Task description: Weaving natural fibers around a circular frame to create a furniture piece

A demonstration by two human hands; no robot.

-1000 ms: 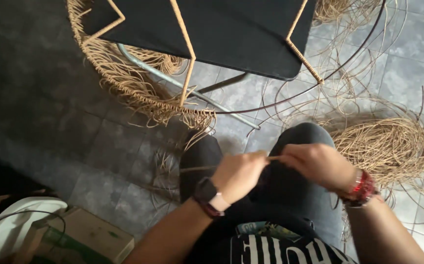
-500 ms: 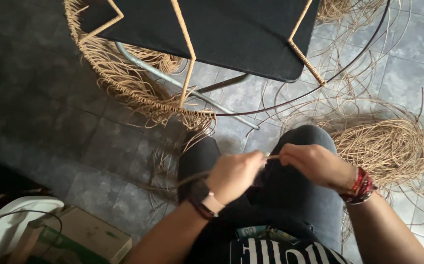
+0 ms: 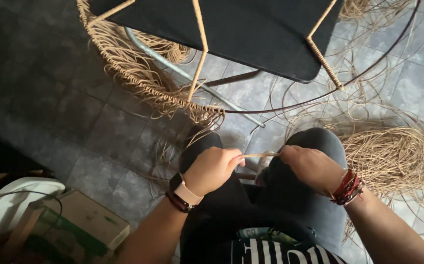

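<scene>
Both hands — left hand (image 3: 212,168) and right hand (image 3: 309,166) — have drawn slightly apart, fingers still pinched on the thin tan rattan strand (image 3: 260,155), now taut.

The black flat seat panel (image 3: 251,34) runs off the far edge. Fingers of the right hand (image 3: 312,166) hide the end of the thin tan rattan strand (image 3: 260,155). The white rounded object (image 3: 11,205) near left is cut off.

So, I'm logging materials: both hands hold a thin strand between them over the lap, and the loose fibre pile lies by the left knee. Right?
Not quite. In the head view the fibre pile lies by the right knee; left hand and right hand do hold the strand.
</scene>
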